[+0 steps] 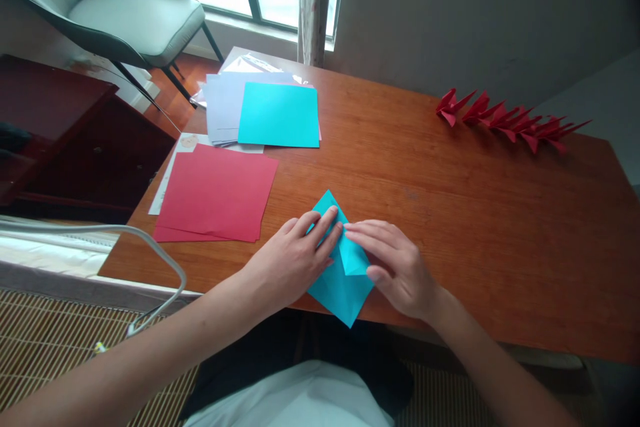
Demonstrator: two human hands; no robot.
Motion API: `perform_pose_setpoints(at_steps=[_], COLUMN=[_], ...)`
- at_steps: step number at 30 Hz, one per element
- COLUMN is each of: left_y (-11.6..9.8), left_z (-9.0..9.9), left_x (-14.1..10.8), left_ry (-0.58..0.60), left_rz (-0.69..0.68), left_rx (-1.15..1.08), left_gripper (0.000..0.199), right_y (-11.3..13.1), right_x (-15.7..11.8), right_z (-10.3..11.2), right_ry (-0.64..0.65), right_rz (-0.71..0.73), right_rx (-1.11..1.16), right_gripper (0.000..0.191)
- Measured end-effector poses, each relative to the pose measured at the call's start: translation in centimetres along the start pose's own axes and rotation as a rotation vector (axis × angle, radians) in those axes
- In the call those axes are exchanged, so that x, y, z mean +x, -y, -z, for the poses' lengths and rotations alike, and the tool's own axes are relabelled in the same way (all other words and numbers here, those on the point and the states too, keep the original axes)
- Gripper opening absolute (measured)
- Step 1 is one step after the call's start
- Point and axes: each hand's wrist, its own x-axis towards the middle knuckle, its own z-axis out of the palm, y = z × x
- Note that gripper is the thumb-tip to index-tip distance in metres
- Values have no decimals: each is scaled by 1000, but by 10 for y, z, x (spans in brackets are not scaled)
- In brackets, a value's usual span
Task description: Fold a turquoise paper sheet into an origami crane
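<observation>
Now folding the blue paper (pixel 346 293) on the tabletop (pixel 425 213), probably working on one small flap (pixel 355 260). Seemingly setting that flap in place and pressing its edge down, so likely being in the middle of making a crease. Pushing down with the left grip (pixel 295 250), spreading its fingers over the upper left part of the paper, pinning rather than pinching. Touching the flap from the right with the right grip (pixel 403 263), holding its thumb and fingers apart, resting its fingertips by the top of the flap and putting its thumb near the lower right corner. Not seeming to clamp on anything with either grip, but not seeing under the fingers. Having the paper right between both grips, close to the near edge of the tabletop, showing one point above the left fingers and one point below. Probably calling next for a slow, firm rub along the fold, taking care not to let the paper slide or turn. Having the red paper (pixel 215 197) off to the left, apart from both grips.
</observation>
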Motion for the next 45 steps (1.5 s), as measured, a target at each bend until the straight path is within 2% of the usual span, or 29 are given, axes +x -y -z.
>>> perform_pose_setpoints(at_steps=[3,7,10,21,26,32,45], left_y=[0,-1,-1,-2,-4,-4,-6], left_z=[0,1,1,-2,-3,-3,-5], left_x=[1,1,1,-2,-3,-3,-4], left_ry=[19,45,35,18,43,14,32], left_rz=[10,13,11,-1,17,27,39], left_rx=[3,13,11,8,-4,-6,-43], left_gripper=[50,50,51,50,52,52,51], right_y=[-8,-20,-24,-28,-30,-32,-44], right_x=[24,53,59,51,52,65,96], right_z=[5,8,9,5,1,-4,-12], right_ry=[12,98,133,120,50,20,9], right_rz=[-164,-227,-226,-195,-255,-297,-295], right_rx=[-28,-71,-63,-130,-223,-281,-324], right_gripper=[31,13,7,5,10,13,20])
